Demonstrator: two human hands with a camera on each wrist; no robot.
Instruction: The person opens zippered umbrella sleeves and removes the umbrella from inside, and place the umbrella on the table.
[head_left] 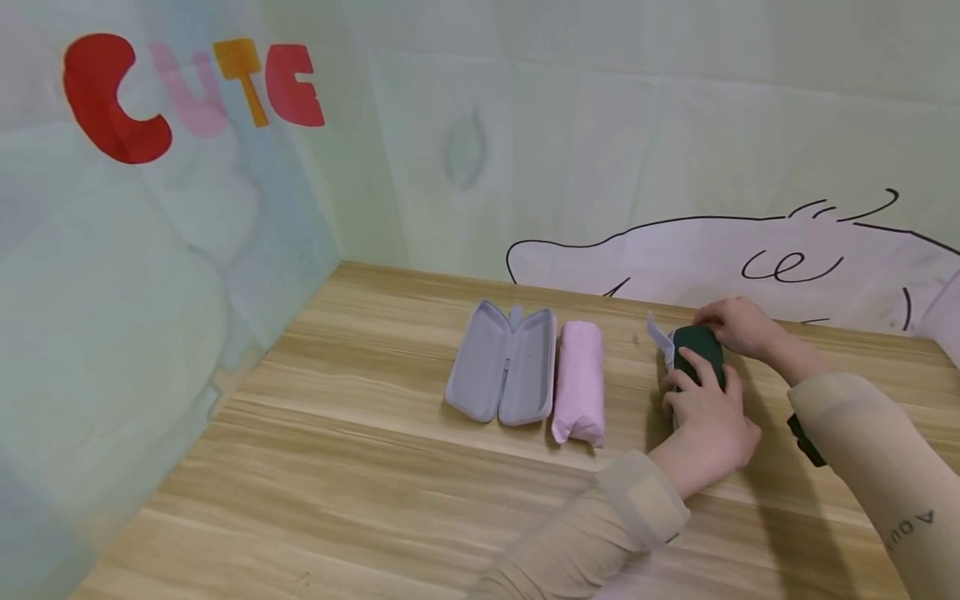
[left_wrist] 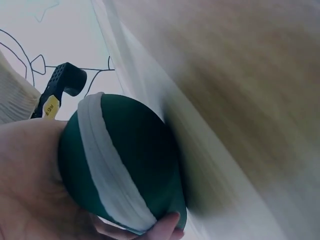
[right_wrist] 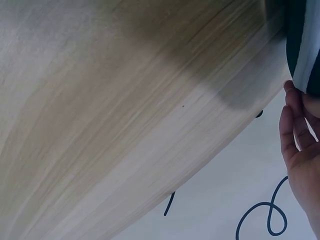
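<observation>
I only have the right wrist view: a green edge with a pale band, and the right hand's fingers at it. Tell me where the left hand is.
Observer: The left hand is on that green case too, gripping it on the side nearer the wearer.
Operator: Report what lies closest to the green case on its left, as the head camera sees it.
Observer: A pink bundle, lying lengthwise, with a gap between it and the green case.
Operator: Go one further left.
Observer: A grey case, spread wide open with its inside facing up.
</observation>
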